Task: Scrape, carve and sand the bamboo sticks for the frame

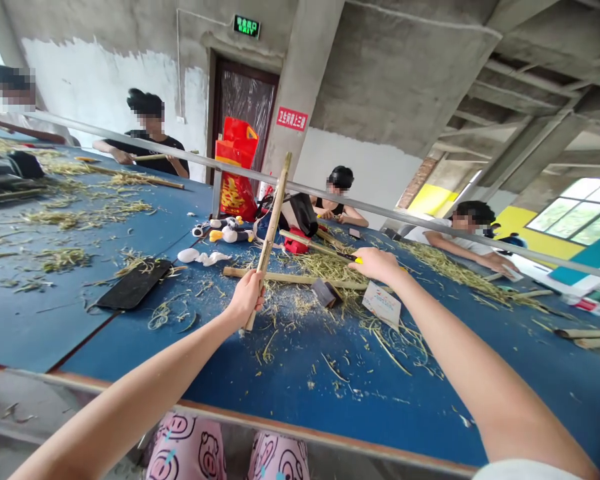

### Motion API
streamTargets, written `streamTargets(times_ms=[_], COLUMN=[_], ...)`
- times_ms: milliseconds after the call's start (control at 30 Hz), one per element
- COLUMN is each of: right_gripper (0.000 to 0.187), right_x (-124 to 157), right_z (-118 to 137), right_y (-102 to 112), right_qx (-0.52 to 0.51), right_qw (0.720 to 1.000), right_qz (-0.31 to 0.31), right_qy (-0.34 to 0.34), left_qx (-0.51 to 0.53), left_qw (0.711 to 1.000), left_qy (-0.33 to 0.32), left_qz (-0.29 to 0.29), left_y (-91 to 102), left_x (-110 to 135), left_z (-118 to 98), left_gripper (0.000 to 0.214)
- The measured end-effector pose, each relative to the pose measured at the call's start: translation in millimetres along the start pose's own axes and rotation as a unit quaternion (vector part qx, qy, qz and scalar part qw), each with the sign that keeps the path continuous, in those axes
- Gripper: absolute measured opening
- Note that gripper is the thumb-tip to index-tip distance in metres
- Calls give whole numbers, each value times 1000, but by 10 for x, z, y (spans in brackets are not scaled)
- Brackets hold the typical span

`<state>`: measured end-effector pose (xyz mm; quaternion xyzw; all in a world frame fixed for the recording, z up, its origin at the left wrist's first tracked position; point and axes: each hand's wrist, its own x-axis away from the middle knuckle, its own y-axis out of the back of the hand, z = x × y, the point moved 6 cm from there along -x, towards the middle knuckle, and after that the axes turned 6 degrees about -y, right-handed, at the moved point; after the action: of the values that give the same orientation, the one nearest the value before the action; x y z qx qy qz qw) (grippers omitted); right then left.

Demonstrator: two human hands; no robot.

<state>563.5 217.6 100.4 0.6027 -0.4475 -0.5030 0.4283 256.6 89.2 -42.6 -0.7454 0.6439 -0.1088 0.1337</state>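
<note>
My left hand (249, 298) is wrapped round the lower part of a bamboo stick (273, 227), which stands tilted up over the table with its top leaning right. My right hand (379, 265) grips a yellow-and-black utility knife (354, 258), apart from the stick and pointing left; most of its handle is hidden in the fist. Below and between the hands, another bamboo stick (300, 277) lies across the shavings. A dark block (326, 293) and a printed white card (381, 305) rest near my right hand.
Bamboo shavings (330, 265) litter the blue table (290, 380). A black phone (135, 285), white-and-yellow toys (231, 233) and a red bag (236, 173) stand or lie left and behind. A metal rail (410, 215) crosses beyond; several people sit around the table.
</note>
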Motion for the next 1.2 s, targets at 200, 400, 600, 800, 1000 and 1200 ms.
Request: streamTargets(times_ms=[200, 400, 600, 800, 1000, 1200], right_gripper=[34, 48, 51, 24, 32, 48], right_x=[-190, -173, 258, 1032, 1080, 590], right_z=[70, 371, 228, 517, 1140, 1764], right_y=[-204, -515, -218, -187, -252, -63], right_qx=[-34, -78, -182, -342, -359, -230], right_qw=[999, 997, 976, 931, 920, 956], right_qz=[3, 6, -104, -113, 22, -31], right_qy=[-7, -26, -56, 60, 153, 180], left_qx=[17, 21, -7, -83, -129, -29], left_qw=[1000, 999, 1000, 996, 989, 999], left_qy=[12, 12, -6, -43, -63, 1], left_qz=[5, 21, 25, 8, 24, 31], left_y=[-34, -34, -38, -56, -114, -104], left_x=[23, 60, 57, 111, 142, 96], left_z=[33, 23, 0, -7, -31, 63], left_gripper=[25, 26, 24, 29, 27, 30])
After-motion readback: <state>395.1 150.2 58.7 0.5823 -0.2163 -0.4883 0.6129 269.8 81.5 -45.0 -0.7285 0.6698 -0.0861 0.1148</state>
